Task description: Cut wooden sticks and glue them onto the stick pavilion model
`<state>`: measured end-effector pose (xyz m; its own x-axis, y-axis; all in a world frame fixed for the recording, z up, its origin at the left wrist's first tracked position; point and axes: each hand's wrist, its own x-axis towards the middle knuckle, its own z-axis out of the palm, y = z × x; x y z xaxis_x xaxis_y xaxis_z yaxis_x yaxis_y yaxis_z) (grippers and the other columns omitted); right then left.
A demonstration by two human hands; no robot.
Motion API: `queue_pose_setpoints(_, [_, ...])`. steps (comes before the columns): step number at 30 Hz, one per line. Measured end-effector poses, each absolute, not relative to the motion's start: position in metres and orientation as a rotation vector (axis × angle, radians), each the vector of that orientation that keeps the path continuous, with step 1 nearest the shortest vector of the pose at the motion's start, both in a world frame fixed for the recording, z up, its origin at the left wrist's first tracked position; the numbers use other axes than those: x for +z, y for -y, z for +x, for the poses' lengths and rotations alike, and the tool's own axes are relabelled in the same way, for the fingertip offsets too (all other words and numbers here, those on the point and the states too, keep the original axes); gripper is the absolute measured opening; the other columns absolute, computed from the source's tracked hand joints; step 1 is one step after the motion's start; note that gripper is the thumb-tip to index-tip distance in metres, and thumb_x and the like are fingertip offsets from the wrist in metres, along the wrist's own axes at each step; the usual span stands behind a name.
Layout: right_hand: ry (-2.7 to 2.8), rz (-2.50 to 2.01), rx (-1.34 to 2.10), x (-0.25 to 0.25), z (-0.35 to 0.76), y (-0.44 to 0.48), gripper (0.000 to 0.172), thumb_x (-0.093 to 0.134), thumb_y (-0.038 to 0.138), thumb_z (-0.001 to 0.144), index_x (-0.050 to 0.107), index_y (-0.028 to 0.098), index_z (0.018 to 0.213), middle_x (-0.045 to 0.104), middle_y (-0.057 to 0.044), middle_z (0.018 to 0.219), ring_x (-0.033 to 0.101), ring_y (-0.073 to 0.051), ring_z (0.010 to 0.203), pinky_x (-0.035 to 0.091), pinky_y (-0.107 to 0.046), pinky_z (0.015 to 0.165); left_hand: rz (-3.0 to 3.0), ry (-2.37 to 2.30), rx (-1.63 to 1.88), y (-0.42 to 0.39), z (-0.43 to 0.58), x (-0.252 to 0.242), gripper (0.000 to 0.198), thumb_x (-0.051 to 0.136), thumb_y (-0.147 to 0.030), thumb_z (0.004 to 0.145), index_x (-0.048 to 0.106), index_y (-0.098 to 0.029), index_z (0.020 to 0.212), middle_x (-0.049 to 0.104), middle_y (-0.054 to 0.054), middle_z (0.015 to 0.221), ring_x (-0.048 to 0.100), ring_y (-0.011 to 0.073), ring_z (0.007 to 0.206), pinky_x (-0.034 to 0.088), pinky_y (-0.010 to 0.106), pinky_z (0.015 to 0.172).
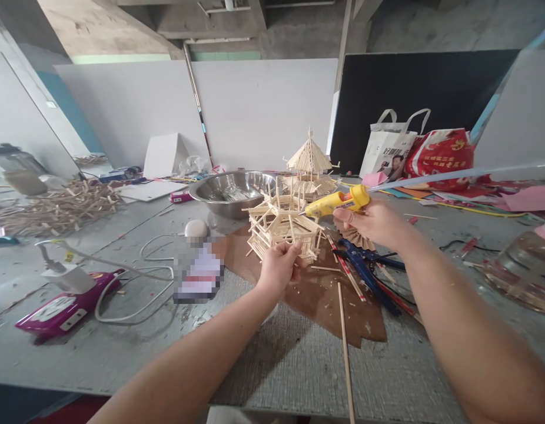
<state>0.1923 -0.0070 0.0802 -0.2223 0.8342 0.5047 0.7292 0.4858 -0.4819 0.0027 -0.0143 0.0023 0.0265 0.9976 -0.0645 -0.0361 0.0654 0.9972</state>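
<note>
A pale wooden stick model (276, 221), many-sided and open on top, stands on a brown sheet (329, 312). My left hand (281, 265) is closed on its near lower side, thumb and fingers pinching the sticks. In my right hand (369, 224) is a yellow hot glue gun (336, 201), its nozzle pointing left at the model's upper right edge. Whether the tip touches the sticks I cannot tell. A long clear glue stick (431, 176) juts from the gun's rear. Behind stands a stick pavilion with a pointed roof (309, 154).
Blue-handled pliers (365, 274) and a loose stick (344, 347) lie near my right arm. A steel bowl (231, 203) sits behind the model. Left are a purple power strip (69, 303), white cable and a pile of sticks (73, 206). A glass jar (524, 274) stands right.
</note>
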Motion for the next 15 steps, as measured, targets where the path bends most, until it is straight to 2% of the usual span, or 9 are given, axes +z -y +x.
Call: queue_pose_setpoints(15, [2.006,-1.295,0.187,0.077,0.192,0.005,0.036,0.046,0.048,0.075,0.055,0.018,0.057,0.056,0.000,0.056,0.051,-0.012,0.053,0.036,-0.026,0.052,1.126,-1.130,1.142,0.011,0.000,0.010,0.030,0.059,-0.042,0.067,0.047,-0.015,0.062,0.056,-0.002,0.046,0.049,0.0082,0.031,0.037,0.018,0.030])
